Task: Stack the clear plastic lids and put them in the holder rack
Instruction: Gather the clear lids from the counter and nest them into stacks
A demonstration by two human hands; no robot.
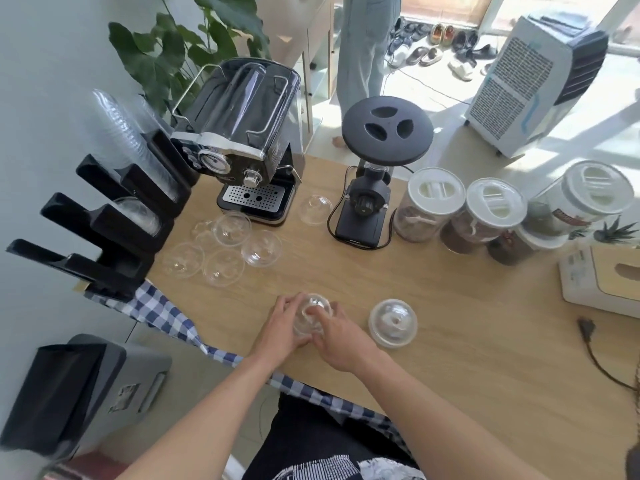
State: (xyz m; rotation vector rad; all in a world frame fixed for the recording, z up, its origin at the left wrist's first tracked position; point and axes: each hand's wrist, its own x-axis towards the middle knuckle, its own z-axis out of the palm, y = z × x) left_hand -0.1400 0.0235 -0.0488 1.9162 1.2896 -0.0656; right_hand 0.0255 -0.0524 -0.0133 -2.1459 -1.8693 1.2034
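Left hand [282, 327] and right hand [337, 337] cup a lid stack [311, 315] from both sides, steadying nested domes; rack [104, 216] waits left.

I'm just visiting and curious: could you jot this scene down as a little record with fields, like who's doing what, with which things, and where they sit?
doer: a person, bare hands
left hand: grips the clear dome lids
right hand: grips the same lids
held: clear dome lids, count unclear
beside the hands: one lid on the table
loose lids: a cluster near the coffee machine; one beside the grinder
holder rack: black, table's left edge, holds clear stacks
surface: wooden table
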